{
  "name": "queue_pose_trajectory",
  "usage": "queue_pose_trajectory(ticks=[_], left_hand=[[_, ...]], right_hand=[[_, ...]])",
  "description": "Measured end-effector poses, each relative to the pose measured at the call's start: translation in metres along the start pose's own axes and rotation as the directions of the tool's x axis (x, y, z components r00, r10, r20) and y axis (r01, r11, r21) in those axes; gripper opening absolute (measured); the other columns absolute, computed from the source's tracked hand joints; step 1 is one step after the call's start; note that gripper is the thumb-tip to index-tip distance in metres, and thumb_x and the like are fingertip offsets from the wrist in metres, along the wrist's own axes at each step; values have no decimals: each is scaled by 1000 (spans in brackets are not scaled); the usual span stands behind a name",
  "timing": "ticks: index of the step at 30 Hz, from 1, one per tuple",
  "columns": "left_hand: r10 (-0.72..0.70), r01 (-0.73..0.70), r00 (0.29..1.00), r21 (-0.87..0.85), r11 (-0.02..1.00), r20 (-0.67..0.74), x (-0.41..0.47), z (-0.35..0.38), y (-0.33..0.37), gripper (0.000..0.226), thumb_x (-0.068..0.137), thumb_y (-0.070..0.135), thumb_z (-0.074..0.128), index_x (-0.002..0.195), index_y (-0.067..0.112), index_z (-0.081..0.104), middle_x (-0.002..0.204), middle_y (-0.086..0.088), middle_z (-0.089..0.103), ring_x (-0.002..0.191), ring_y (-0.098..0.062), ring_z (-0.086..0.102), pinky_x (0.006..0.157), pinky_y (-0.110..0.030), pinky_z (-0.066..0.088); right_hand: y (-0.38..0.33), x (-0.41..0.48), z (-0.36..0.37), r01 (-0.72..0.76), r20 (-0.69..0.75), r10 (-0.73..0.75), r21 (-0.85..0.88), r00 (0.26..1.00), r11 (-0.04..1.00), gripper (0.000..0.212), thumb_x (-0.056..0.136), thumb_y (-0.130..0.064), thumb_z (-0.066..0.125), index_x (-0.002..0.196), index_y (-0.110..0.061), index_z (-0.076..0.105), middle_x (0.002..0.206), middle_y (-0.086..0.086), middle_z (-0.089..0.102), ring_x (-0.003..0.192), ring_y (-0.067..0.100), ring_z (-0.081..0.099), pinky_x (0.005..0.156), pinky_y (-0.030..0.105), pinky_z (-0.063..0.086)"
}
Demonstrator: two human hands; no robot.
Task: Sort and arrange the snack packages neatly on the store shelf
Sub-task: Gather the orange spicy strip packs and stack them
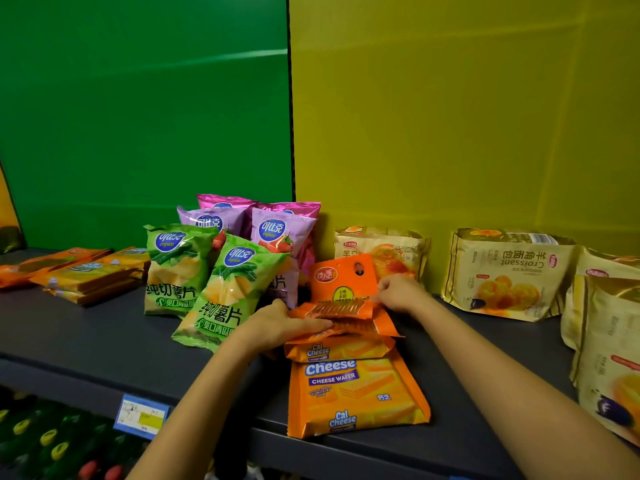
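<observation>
An orange snack pouch point(341, 282) stands tilted at the middle of the dark shelf point(86, 327), on top of a second orange pouch point(377, 325). My right hand point(398, 292) pinches its right edge. My left hand point(280, 322) grips the left end of the pouches. Below them lie two orange Cal Cheese wafer packs point(353, 396), stacked towards the shelf's front edge. Green chip bags point(225, 292) and purple chip bags point(280, 233) stand just to the left.
Beige croissant packs point(505, 275) sit along the right, several near the right edge point(609, 348). Flat orange packs point(90, 271) lie at the far left. A price tag point(140, 415) hangs on the shelf's front lip. Bottles point(45, 441) show on the shelf below.
</observation>
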State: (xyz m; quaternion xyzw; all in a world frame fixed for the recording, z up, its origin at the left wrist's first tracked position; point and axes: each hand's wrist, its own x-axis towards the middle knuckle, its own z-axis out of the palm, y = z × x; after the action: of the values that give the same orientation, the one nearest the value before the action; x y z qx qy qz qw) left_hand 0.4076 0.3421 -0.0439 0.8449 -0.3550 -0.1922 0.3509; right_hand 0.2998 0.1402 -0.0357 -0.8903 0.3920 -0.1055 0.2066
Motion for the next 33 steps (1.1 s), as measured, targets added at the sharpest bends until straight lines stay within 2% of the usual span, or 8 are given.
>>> queue_pose_trajectory(ticks=[2,6,10,14,19,24,30,33], left_hand=[[32,-32,999,18,999,-9,-1,0,0,54,68,56,71,96,14,52,95,0,60,82,-13,60,58,-22,48],[37,-40,998,83,996,42,1,-3,4,46,66,61,69,68,16,59,76,0,62,70,-15,59,61,-23,43],[-7,-1,998,138,990,56,9,-5,8,83,54,77,61,99,8,68,105,-6,68,94,-20,64,87,-30,49],[-33,3,993,244,970,116,13,-3,20,96,54,81,59,118,9,60,120,-6,64,102,-20,62,92,-29,47],[-21,-16,990,261,965,136,8,1,35,76,66,67,65,116,10,59,110,1,61,89,-15,56,80,-24,40],[48,-65,995,212,975,84,9,0,43,72,65,59,72,117,12,54,119,-4,60,95,-16,54,79,-26,39],[83,-84,996,-18,996,-40,2,2,46,53,73,33,76,110,18,41,98,2,54,78,-7,50,58,-18,40],[93,-104,994,-235,966,-57,-6,-3,48,62,74,20,76,121,15,36,111,-8,59,89,-19,60,69,-26,50]], right_hand=[[5,-4,-13,-6,-104,16,97,994,995,23,85,-24,57,65,-24,46,86,1,58,86,23,60,74,32,47],[19,-22,-40,19,-168,82,525,982,851,23,87,0,47,77,-21,45,49,-1,59,36,5,54,42,21,36],[35,-48,-56,96,-308,160,674,938,733,19,91,-3,45,81,-19,45,64,3,50,52,12,46,38,18,36],[51,-68,-62,150,-329,254,829,909,538,14,93,-6,45,104,-15,46,71,2,56,45,7,57,35,16,40],[68,-83,-64,199,-366,321,870,874,451,28,93,-11,50,120,-12,41,81,1,63,54,8,63,46,21,50],[71,-88,-65,215,-397,309,847,864,486,38,95,-16,47,132,-10,40,101,7,66,78,15,62,64,28,49],[67,-87,-68,221,-405,262,819,876,529,20,97,-19,39,104,-15,58,81,-1,63,73,14,60,62,28,46],[64,-82,-71,226,-395,265,838,880,497,18,97,-17,39,99,-19,57,80,-2,62,72,12,59,67,28,48]])
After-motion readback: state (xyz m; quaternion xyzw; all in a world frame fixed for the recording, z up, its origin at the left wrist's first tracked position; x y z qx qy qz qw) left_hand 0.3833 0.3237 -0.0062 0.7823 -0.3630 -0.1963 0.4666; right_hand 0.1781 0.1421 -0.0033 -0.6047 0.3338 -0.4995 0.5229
